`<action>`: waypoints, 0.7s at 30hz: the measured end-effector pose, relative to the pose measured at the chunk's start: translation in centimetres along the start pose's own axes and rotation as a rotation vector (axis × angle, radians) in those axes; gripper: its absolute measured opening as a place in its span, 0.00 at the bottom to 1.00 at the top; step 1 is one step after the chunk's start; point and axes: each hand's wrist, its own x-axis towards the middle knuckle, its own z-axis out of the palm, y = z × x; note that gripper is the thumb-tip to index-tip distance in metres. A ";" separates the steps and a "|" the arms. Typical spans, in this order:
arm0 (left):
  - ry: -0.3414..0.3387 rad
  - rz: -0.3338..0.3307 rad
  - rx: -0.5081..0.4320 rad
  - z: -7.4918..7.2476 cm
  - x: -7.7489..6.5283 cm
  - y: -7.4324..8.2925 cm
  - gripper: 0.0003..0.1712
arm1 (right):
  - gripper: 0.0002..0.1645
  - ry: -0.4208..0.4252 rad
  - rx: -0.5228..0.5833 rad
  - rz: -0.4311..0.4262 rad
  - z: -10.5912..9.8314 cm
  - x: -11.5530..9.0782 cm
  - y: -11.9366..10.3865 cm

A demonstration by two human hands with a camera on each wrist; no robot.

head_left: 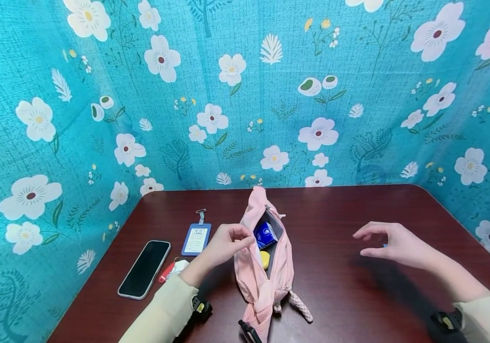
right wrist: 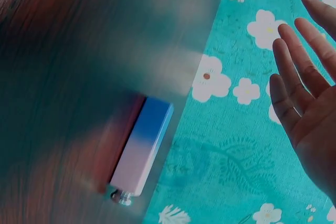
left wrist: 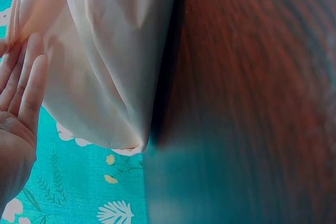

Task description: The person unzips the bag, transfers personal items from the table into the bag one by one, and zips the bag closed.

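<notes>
A pink waist bag [head_left: 287, 267] lies unzipped in the middle of the table. My left hand [head_left: 222, 245] pinches the left edge of its opening; in the left wrist view the bag's pale cloth [left wrist: 105, 51] hangs beside the fingers. Inside the bag are a blue packet [head_left: 265, 235] and a yellow thing [head_left: 264, 259]. To the right of the bag, my right hand [head_left: 393, 245] hovers over the table with its fingers apart and nothing held. A blue-and-pink oblong block with a metal fitting [right wrist: 142, 148] lies below it, mostly hidden in the head view.
On the left lie a phone [head_left: 144, 269], a blue ID card holder [head_left: 196, 239] and a small red and white item [head_left: 168, 271] partly behind the left wrist. A black buckle [head_left: 249, 331] and a braided cord [head_left: 301, 305] trail from the bag. Flowered cloth [head_left: 236, 119] surrounds the table.
</notes>
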 end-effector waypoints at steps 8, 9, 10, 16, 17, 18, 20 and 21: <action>0.000 0.026 -0.022 -0.2 -0.4 1.2 0.04 | 0.26 -0.004 -0.131 0.005 -1.1 -1.0 2.2; -0.002 0.023 -0.026 -0.2 -0.3 1.1 0.04 | 0.26 -0.001 -0.154 0.006 -1.2 -1.1 2.5; -0.005 0.019 -0.030 -0.2 -0.3 1.1 0.04 | 0.26 0.000 -0.176 0.013 -1.4 -1.2 2.9; -0.010 0.008 -0.042 -0.2 -0.3 1.0 0.05 | 0.27 -0.050 -0.162 0.143 -2.4 -2.0 4.4; -0.009 0.011 -0.037 -0.2 -0.3 1.0 0.05 | 0.28 -0.061 -0.138 0.168 -2.5 -2.1 4.5; -0.009 0.012 -0.035 -0.3 -0.3 1.1 0.05 | 0.28 -0.074 -0.112 0.193 -2.6 -2.2 4.6; -0.007 0.016 -0.028 -0.3 -0.3 1.1 0.04 | 0.29 -0.091 -0.087 0.232 -2.9 -2.4 4.8; -0.007 0.017 -0.026 -0.3 -0.3 1.2 0.04 | 0.29 -0.089 -0.105 0.237 -2.9 -2.5 5.0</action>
